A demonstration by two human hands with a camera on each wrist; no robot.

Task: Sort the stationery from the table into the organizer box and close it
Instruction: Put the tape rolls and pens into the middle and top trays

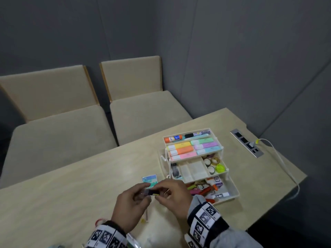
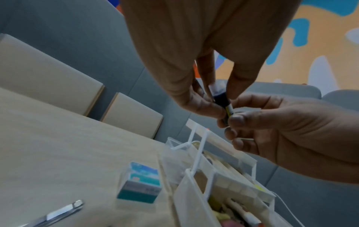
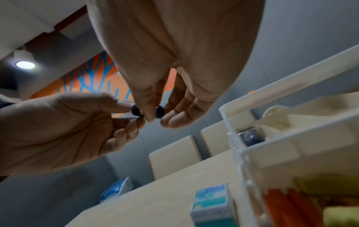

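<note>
Office meeting booth: grey panelled walls, two beige padded seats, a desk with built-in socket strip.

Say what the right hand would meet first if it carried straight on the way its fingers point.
The right hand points leftward at the left hand; both pinch one small dark item, so it would press into the left fingertips almost at once. Depth beyond is unclear.
</note>
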